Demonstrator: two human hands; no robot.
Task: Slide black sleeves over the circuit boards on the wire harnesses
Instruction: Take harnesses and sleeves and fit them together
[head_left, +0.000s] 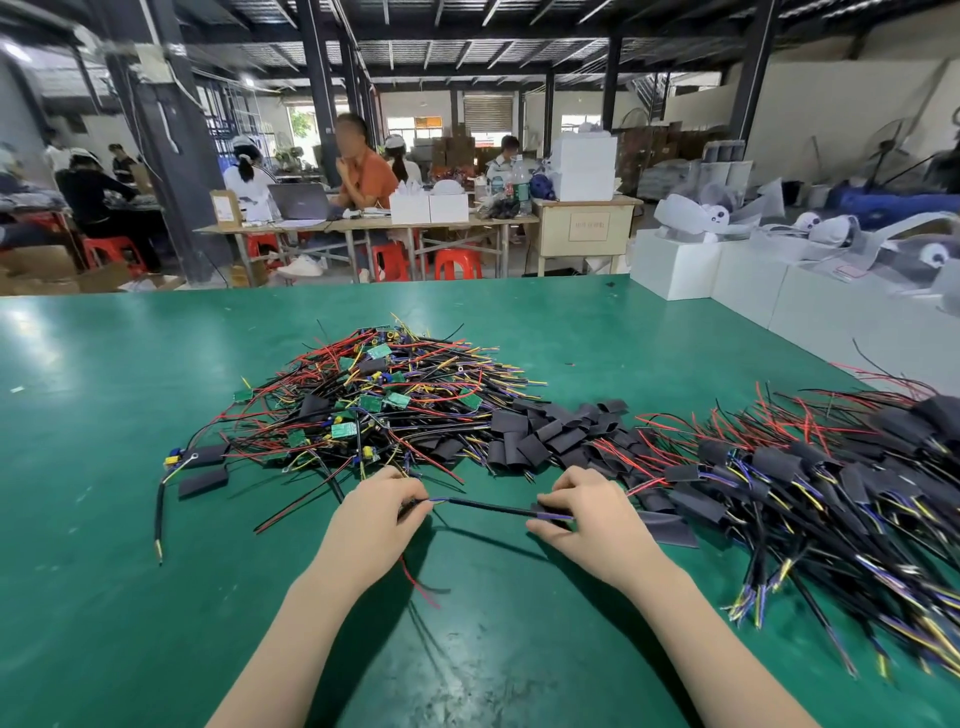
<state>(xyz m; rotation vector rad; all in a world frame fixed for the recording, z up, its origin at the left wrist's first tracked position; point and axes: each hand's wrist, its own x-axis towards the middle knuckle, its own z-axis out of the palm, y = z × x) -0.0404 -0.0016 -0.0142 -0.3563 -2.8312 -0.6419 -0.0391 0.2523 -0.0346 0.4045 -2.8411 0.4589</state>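
Workshop tables and red stools (457, 262) lie beyond the green bench (104, 467), where left hand (382, 512) and right hand (584, 506) pinch one harness (488, 508).

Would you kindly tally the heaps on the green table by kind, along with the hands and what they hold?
Heap of unsleeved harnesses: 1
Heap of loose black sleeves: 1
Heap of sleeved harnesses: 1
Hands, left hand and right hand: 2
Held harness: 1
Total: 6

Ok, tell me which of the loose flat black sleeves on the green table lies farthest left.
The flat black sleeve lying alone beside the stray black cable, left of the bare-board pile; the other loose sleeves cluster further right.
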